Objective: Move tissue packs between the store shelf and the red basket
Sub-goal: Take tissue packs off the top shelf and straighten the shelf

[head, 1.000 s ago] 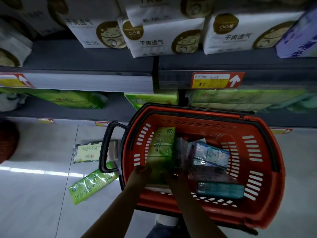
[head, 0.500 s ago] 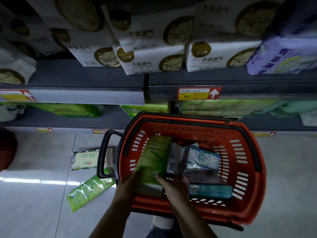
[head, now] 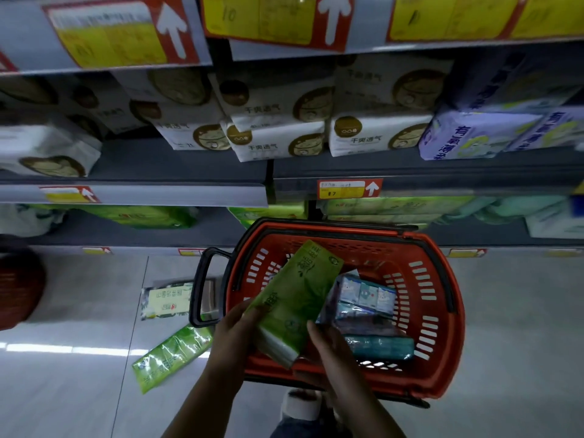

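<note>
A red basket (head: 442,314) stands on the floor in front of the store shelf (head: 177,165). Both hands hold a long green tissue pack (head: 297,295), tilted and lifted above the basket's near rim. My left hand (head: 235,327) grips its lower left side and my right hand (head: 328,343) its lower right end. Inside the basket lie a pack with blue cartoon print (head: 363,295) and a teal pack (head: 379,347). Green packs (head: 148,216) lie on the lower shelf behind the basket.
White packs (head: 278,143) and a purple pack (head: 474,137) fill the shelf above. Two packs lie on the floor left of the basket, a green one (head: 167,358) and a pale one (head: 167,300). The black basket handle (head: 202,289) sticks out left. A dark red object (head: 19,286) sits at far left.
The green tissue pack has risen out of the basket in both hands and tilted. The view has swung upward, showing more shelves.
</note>
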